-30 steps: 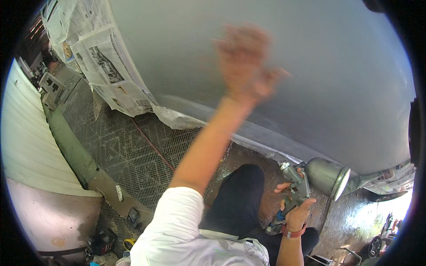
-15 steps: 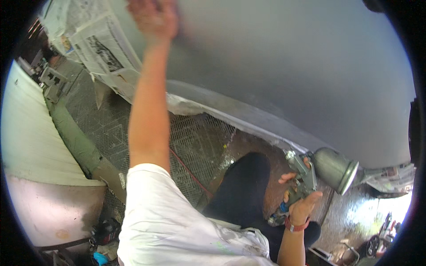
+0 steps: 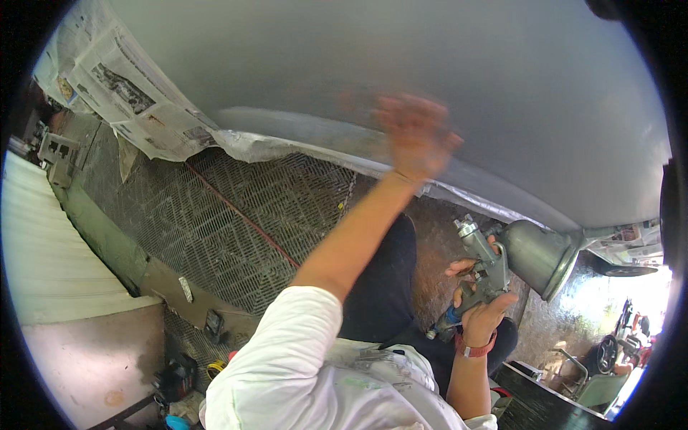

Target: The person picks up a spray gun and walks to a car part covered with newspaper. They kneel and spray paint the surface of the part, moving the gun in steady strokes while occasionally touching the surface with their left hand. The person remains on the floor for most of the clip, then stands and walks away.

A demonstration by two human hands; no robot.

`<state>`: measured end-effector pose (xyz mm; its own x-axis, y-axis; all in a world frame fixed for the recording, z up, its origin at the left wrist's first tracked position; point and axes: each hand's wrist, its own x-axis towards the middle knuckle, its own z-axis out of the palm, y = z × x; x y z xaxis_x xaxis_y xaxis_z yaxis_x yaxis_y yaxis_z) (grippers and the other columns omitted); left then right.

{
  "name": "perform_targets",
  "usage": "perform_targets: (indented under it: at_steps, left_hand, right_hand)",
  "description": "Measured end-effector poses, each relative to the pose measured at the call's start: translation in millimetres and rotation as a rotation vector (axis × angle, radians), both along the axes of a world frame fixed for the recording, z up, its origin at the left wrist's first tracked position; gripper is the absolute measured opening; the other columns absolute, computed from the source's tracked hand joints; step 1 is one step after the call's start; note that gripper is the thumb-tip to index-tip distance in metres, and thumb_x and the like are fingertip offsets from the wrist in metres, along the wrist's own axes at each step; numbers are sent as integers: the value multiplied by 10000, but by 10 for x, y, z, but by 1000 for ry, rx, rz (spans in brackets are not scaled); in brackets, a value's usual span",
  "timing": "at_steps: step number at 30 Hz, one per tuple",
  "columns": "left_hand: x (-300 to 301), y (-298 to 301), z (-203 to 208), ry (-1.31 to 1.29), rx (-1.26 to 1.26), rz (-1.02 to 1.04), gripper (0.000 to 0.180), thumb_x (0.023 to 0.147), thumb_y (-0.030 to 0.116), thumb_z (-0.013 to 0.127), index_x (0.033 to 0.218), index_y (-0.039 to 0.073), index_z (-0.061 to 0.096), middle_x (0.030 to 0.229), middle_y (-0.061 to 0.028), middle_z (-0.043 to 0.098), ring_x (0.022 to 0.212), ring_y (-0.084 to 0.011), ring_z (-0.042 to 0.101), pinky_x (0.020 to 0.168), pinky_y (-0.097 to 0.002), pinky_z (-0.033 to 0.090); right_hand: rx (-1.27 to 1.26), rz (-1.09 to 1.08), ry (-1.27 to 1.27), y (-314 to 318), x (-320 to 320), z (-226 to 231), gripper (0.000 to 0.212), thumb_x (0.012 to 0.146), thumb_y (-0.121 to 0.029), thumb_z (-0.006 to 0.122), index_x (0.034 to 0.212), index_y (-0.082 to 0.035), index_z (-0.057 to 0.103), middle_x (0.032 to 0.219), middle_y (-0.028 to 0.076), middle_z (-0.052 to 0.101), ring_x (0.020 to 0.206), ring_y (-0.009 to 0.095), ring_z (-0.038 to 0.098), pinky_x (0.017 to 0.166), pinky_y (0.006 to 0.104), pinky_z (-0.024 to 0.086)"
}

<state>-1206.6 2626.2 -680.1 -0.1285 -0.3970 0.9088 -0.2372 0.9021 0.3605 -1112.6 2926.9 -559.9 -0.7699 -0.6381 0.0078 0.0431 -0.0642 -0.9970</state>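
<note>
A grey car body panel, smooth and matt, fills the upper part of the view. My left hand is over its lower part, open and flat, with the fingers smeared by motion; whether the palm touches the surface I cannot tell. At lower right, my right hand is closed around the handle of a metal spray gun. A large silver cup is attached to the gun and lies tilted to the right, close to the panel's lower edge.
Newspaper masking and clear plastic film edge the panel. A red hose crosses the patterned floor matting. To the left stands a pale covered surface. A chair is at lower right.
My left hand has swept right and down across the panel from its upper left. My right hand keeps the spray gun in nearly the same place. The view has shifted somewhat.
</note>
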Motion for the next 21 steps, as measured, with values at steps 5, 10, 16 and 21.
perform_targets:
  at_steps: [5, 10, 16, 21]
  left_hand:
    - [-307, 582, -193, -692, -555, -1, 810, 1047, 496, 543, 1734, 332, 147, 1818, 6, 76, 1676, -252, 0, 1341, -545, 10]
    - [991, -900, -306, -319, -284, 93, 755, 1075, 482, 486, 1733, 312, 158, 1817, -86, 19, 1672, -327, -27, 1314, -634, -42]
    - [2127, -2074, 114, 296, 720, 206, 887, 1120, 640, 160, 1684, 26, -144, 1766, -222, -182, 1636, -400, -160, 1328, -541, -62]
    - [770, -598, -37, 121, 434, 144, 970, 1105, 663, 254, 1669, 5, -181, 1739, -264, -239, 1613, -471, -184, 1305, -606, -70]
  right_hand:
    - [49, 49, -13, 2, -26, 90, 1320, 819, -1004, 374, 1634, 32, 324, 1125, 178, 733, 983, 217, 712, 558, 246, 481]
    - [8, 34, 31, 6, -39, -26, 1170, 915, -933, 317, 1653, -25, 322, 1093, 169, 727, 920, 207, 714, 514, 231, 453]
    - [-6, -9, -3, 67, -69, -159, 1134, 937, -911, 334, 1653, -33, 328, 1098, 168, 721, 919, 207, 713, 513, 232, 453]
    - [5, 39, 28, 33, -89, -122, 1142, 931, -915, 336, 1658, -34, 322, 1113, 171, 721, 948, 212, 716, 520, 240, 457]
